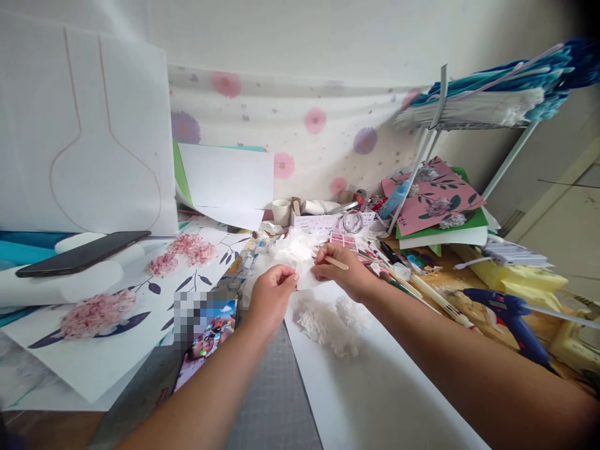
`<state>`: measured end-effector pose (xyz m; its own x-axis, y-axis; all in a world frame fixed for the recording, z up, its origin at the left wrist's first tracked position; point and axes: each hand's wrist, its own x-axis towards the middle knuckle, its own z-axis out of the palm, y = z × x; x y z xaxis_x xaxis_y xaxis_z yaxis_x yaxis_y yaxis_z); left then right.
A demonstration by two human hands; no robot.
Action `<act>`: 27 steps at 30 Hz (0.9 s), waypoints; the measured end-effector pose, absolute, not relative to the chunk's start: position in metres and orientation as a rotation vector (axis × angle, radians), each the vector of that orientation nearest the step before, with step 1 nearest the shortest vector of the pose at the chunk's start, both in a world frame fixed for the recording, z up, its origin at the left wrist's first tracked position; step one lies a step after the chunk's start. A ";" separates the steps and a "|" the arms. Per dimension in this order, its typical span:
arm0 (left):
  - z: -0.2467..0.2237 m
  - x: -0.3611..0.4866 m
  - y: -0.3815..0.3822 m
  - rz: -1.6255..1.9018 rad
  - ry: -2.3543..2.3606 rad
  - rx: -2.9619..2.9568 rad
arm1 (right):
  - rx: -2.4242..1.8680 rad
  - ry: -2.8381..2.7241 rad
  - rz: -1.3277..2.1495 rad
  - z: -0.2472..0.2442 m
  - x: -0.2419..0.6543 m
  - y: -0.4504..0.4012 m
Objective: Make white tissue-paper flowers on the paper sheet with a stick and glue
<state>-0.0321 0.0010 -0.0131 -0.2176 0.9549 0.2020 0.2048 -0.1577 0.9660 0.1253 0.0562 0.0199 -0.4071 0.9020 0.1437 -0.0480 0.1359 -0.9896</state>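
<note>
My left hand (273, 294) pinches one edge of a thin white piece of tissue paper (307, 277). My right hand (344, 270) has its fingers closed at the paper's other side, and a flat wooden craft stick (337, 264) is held in the same grip. Just behind the hands lies a heap of white tissue pieces (295, 247). Below them, fluffy white paper blossoms (330, 322) rest on a white sheet (370, 387). That sheet overlaps a grey cutting mat (267, 387).
A lit phone (209, 344) lies near my left forearm. Pink flower pictures (98, 312) and a dark phone (84, 253) on white rolls are at left. To the right are brushes (417, 290), a blue glue gun (510, 319) and a rack of pipe cleaners (492, 100).
</note>
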 end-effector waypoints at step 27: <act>-0.017 -0.021 -0.004 1.275 1.369 1.232 | -0.999 -1.497 1.264 -0.001 0.129 0.057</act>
<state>-0.0214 -0.0045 -0.0165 -0.1300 0.9911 0.0278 0.0978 -0.0151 0.9951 0.1291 0.0568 -0.0013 -0.2606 0.9559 0.1356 0.0265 0.1475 -0.9887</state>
